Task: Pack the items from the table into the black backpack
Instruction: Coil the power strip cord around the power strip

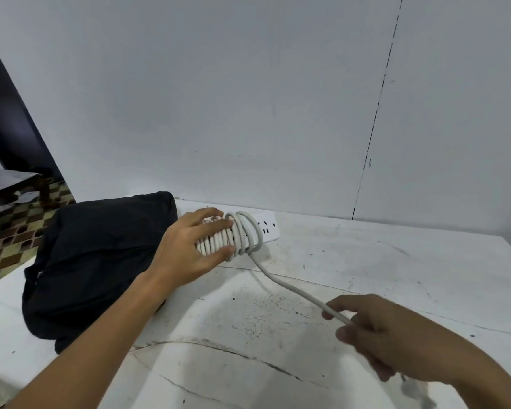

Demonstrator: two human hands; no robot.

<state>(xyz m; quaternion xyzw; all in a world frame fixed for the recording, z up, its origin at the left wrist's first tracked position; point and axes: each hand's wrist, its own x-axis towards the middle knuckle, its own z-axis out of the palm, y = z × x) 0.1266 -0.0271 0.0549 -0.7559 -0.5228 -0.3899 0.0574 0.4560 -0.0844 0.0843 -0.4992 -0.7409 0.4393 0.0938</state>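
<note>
winding the cord round the power strip

my left hand (pixel 189 249) grips the power strip (pixel 266 230) with cord (pixel 292 286) coiled around it, just beside the black backpack (pixel 95 261) on the white table (pixel 396 276). my right hand (pixel 375 335) pinches the cord's loose end.

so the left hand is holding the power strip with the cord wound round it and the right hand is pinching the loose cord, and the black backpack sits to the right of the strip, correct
Not quite. In the head view the black backpack sits to the left of the power strip, not the right. The rest holds: the left hand holds the strip with the cord wound round it, and the right hand pinches the loose cord.
</note>
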